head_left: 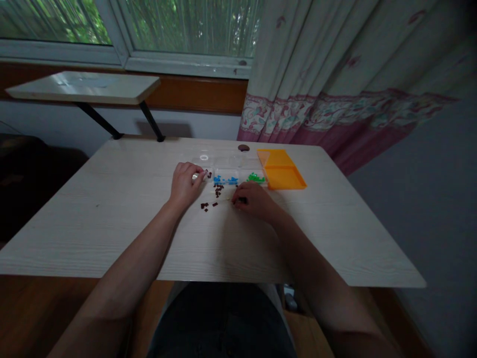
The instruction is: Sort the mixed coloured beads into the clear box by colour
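Observation:
A clear plastic compartment box (228, 161) lies on the table. Its near row holds small brown pieces (209, 174), blue pieces (225, 180) and green pieces (256, 177). At its left end is my left hand (187, 181), thumb and fingers closed together by the compartment with brown pieces. What they pinch is too small to make out. My right hand (253, 200) rests on the table in front of the box, fingers curled down and closed; their contents are hidden. Between the hands, loose brown pieces (218, 191) are scattered on the tabletop.
An orange lid or tray (285, 177) lies against the box's right side. Behind the box is a dark oval (243, 147) at the back of the pale wooden table (112, 209). A raised shelf (85, 88) stands at back left; a curtain (290, 99) hangs at back right.

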Action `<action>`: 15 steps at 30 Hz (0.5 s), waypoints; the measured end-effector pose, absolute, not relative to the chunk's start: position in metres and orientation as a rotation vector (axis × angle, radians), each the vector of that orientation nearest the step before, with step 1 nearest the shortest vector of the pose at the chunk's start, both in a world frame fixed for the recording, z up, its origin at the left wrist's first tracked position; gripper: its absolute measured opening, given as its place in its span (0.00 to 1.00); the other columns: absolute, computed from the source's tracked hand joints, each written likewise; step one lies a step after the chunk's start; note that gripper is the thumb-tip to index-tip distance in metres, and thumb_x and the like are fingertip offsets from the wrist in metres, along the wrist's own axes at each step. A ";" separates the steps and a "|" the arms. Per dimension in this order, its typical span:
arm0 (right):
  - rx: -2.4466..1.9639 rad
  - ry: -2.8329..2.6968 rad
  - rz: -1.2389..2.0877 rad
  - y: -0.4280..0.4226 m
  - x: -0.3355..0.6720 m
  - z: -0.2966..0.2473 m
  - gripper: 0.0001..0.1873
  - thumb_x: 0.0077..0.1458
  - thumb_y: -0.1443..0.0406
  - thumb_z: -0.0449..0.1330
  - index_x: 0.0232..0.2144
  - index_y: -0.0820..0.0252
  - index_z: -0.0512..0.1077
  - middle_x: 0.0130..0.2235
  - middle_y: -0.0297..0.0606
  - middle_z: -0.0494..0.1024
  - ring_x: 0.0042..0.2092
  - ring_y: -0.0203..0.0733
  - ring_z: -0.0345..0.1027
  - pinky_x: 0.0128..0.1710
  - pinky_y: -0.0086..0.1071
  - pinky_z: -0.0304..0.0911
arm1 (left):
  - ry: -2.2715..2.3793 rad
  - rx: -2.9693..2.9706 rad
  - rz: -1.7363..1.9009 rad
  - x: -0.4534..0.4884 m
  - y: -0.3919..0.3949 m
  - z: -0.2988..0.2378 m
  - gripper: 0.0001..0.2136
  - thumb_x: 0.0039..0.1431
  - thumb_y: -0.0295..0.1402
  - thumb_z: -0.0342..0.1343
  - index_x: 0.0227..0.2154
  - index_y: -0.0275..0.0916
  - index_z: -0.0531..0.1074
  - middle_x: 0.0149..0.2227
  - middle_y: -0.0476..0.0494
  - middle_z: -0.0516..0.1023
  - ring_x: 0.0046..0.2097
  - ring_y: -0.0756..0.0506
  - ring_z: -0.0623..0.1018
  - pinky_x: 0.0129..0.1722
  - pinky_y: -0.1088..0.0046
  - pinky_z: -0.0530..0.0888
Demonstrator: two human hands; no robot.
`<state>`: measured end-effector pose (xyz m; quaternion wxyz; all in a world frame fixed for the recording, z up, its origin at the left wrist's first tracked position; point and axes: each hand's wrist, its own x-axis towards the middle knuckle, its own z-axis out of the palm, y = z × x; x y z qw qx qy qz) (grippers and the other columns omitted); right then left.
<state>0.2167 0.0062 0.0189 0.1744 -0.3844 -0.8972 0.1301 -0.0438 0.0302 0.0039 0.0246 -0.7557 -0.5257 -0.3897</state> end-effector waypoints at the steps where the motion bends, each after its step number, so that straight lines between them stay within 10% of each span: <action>1: -1.108 -2.542 0.343 0.006 0.217 0.019 0.07 0.51 0.70 0.65 0.34 0.59 0.80 0.40 0.41 0.79 0.45 0.45 0.69 0.50 0.38 0.58 | -1.653 -2.301 -1.219 -0.045 0.031 0.003 0.10 0.66 0.39 0.51 0.33 0.40 0.72 0.37 0.42 0.75 0.44 0.40 0.70 0.48 0.60 0.66; 15: -1.147 -2.558 0.197 0.003 0.214 0.021 0.05 0.53 0.68 0.64 0.32 0.56 0.81 0.37 0.41 0.78 0.43 0.46 0.65 0.46 0.40 0.56 | -1.758 -2.166 -1.277 -0.061 0.044 -0.012 0.14 0.64 0.44 0.50 0.31 0.40 0.73 0.36 0.40 0.73 0.44 0.38 0.69 0.49 0.54 0.64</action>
